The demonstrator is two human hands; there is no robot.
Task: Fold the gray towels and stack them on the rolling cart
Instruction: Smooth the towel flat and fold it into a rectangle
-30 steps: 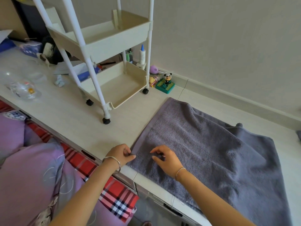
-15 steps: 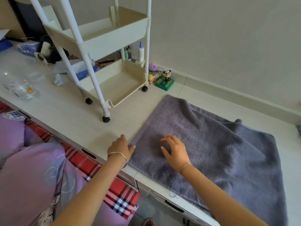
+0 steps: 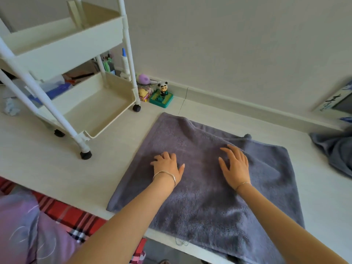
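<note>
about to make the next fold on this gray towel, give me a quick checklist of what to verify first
1. The gray terry towel lies flat on the white tabletop: not ok, a ridge runs along its far side.
2. Towel fully on the tabletop: not ok, its near edge hangs over the front.
3. The left hand and right hand are free: ok, both rest on the towel and grip nothing.
4. The cream plastic rolling cart is close by: ok, it stands on the tabletop left of the towel.
5. Other towels folded: not ok, a second gray towel lies crumpled at the right.
</note>
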